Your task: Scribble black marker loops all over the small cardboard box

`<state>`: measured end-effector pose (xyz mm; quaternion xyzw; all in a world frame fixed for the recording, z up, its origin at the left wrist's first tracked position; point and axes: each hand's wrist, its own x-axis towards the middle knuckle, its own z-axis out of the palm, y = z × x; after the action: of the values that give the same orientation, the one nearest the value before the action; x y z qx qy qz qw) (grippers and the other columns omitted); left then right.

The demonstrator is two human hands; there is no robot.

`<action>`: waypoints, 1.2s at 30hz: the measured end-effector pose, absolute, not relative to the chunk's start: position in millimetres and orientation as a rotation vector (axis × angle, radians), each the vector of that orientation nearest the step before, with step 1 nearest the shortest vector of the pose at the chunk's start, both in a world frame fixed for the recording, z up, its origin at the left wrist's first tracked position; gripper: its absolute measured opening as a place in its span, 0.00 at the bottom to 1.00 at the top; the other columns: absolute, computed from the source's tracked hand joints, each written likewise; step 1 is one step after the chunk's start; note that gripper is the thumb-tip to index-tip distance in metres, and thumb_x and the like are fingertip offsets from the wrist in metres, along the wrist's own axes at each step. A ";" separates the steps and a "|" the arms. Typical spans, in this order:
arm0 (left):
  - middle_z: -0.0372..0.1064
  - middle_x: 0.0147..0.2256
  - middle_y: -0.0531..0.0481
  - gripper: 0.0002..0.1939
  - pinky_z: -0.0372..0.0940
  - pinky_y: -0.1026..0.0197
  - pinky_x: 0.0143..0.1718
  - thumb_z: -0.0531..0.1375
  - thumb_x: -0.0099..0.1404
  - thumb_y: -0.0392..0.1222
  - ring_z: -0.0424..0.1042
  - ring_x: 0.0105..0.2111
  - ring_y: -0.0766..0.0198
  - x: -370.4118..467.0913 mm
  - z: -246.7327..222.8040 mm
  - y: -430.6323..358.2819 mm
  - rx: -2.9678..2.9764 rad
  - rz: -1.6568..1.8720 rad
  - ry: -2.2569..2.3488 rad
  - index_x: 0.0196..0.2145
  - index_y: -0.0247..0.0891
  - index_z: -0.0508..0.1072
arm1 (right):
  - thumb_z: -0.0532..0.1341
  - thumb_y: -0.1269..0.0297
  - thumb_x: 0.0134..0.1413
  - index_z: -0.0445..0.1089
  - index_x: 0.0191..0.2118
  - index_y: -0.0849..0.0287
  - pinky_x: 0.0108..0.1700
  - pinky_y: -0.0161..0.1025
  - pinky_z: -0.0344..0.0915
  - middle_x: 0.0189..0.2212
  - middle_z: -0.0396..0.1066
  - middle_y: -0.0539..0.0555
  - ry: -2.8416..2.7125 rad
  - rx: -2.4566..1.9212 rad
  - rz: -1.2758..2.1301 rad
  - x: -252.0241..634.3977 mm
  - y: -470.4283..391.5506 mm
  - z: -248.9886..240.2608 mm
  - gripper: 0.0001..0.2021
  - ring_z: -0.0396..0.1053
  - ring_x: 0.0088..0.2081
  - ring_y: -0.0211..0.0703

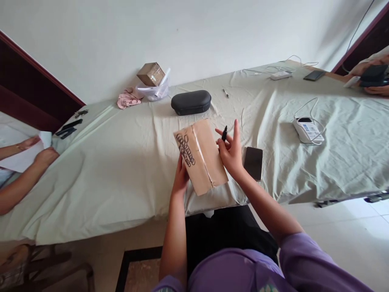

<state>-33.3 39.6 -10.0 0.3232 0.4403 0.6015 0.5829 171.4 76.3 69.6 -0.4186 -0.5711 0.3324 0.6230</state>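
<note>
A brown cardboard box [209, 150] is tilted above the near part of the table, with a pale seam running down its face and black looped scribbles along its left side. My left hand [181, 176] grips it at the lower left; the fingers are partly hidden behind it. Between the fingers of my right hand [231, 152] is a black marker [224, 133], pointing up, while the index finger stretches out. That hand is at the box's right edge. Just right of it, a dark phone [253, 163] lies on the cloth.
A black zip case [191, 102] lies beyond the box, near a small pen [225, 93]. Along the wall stand a plastic basket [156, 92] with a small carton [151, 74] and a pink cloth [129, 98]. A white device with cable [309, 130] sits right. Other people's hands show at both sides.
</note>
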 end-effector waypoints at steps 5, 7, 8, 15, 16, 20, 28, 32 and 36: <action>0.73 0.68 0.43 0.47 0.62 0.41 0.74 0.70 0.58 0.78 0.60 0.76 0.38 -20.1 6.4 34.3 0.861 1.382 0.895 0.65 0.48 0.75 | 0.57 0.59 0.75 0.33 0.84 0.41 0.51 0.53 0.81 0.66 0.76 0.62 -1.394 -0.949 0.629 177.9 85.0 66.3 0.42 0.83 0.47 0.51; 0.67 0.72 0.43 0.54 0.58 0.42 0.76 0.70 0.56 0.79 0.53 0.79 0.38 -19.0 14.3 33.9 0.945 1.348 0.816 0.72 0.51 0.68 | 0.56 0.60 0.75 0.36 0.84 0.42 0.51 0.53 0.81 0.65 0.76 0.62 -1.384 -0.967 0.582 182.9 89.8 62.2 0.41 0.83 0.45 0.50; 0.64 0.74 0.44 0.56 0.57 0.41 0.77 0.72 0.56 0.77 0.51 0.80 0.38 -19.0 18.1 34.7 0.985 1.329 0.805 0.75 0.53 0.64 | 0.56 0.60 0.74 0.40 0.83 0.42 0.51 0.53 0.81 0.65 0.76 0.62 -1.375 -0.978 0.552 185.9 92.3 60.0 0.39 0.83 0.44 0.50; 0.54 0.79 0.44 0.60 0.51 0.35 0.78 0.73 0.59 0.68 0.52 0.79 0.36 -18.0 27.5 51.0 0.947 1.299 0.888 0.80 0.55 0.52 | 0.58 0.56 0.69 0.78 0.46 0.50 0.30 0.41 0.75 0.53 0.78 0.57 -1.187 -0.911 0.463 210.5 102.4 73.9 0.12 0.75 0.28 0.37; 0.54 0.79 0.45 0.59 0.50 0.36 0.79 0.72 0.59 0.68 0.51 0.79 0.37 -17.4 26.6 53.2 0.942 1.298 0.890 0.80 0.55 0.52 | 0.58 0.55 0.69 0.76 0.42 0.51 0.30 0.40 0.75 0.47 0.78 0.55 -1.128 -0.837 0.507 211.8 101.9 82.4 0.10 0.76 0.30 0.38; 0.52 0.79 0.47 0.56 0.51 0.37 0.78 0.71 0.61 0.67 0.50 0.80 0.39 -14.9 24.5 59.4 0.938 1.302 0.890 0.79 0.55 0.55 | 0.64 0.52 0.63 0.68 0.46 0.48 0.43 0.48 0.79 0.40 0.76 0.51 -1.065 -0.484 0.932 203.4 96.1 121.0 0.11 0.80 0.43 0.48; 0.57 0.78 0.50 0.50 0.58 0.35 0.75 0.72 0.61 0.66 0.56 0.77 0.36 -8.1 28.0 64.8 0.901 1.289 0.889 0.76 0.57 0.62 | 0.61 0.45 0.73 0.69 0.41 0.51 0.32 0.41 0.63 0.21 0.67 0.44 -1.530 -0.522 0.981 159.7 85.0 142.4 0.15 0.63 0.23 0.40; 0.57 0.78 0.50 0.50 0.61 0.35 0.74 0.73 0.59 0.66 0.58 0.76 0.35 -4.7 29.9 63.1 0.869 1.267 0.884 0.74 0.57 0.64 | 0.56 0.53 0.73 0.75 0.51 0.53 0.31 0.40 0.58 0.20 0.61 0.42 -1.538 -0.748 0.840 151.3 84.5 136.7 0.14 0.57 0.22 0.40; 0.59 0.76 0.48 0.50 0.64 0.34 0.71 0.74 0.58 0.65 0.63 0.73 0.34 -3.0 30.1 60.2 0.844 1.283 0.885 0.73 0.57 0.65 | 0.60 0.62 0.58 0.70 0.34 0.52 0.31 0.39 0.57 0.22 0.64 0.44 -1.505 -0.878 0.746 151.4 81.2 133.4 0.02 0.59 0.25 0.40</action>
<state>-3.0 60.2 30.1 0.3689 0.3868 0.5607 0.6323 151.4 81.2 133.4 -0.3763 -0.6449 0.3195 0.5834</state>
